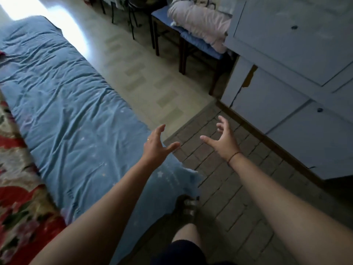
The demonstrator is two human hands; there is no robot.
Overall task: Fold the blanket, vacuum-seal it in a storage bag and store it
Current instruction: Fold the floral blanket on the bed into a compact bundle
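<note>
Dim room; white glare washes the floor (28,6) far beyond the fingers (221,123); soft blur, edges bowed.

The blanket (66,111) is blue and wrinkled, with small pale stars printed near its near end. It lies flat on the floor (145,73) as a long strip running away to the upper left, its left edge against a red floral cloth (17,188).

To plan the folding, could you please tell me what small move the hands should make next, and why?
Probably lower both hands to grip the near edge of the wrinkled blue fabric blanket: it lies spread unfolded on the floor, and the left hand and right hand hover open by that edge, holding nothing.
</note>
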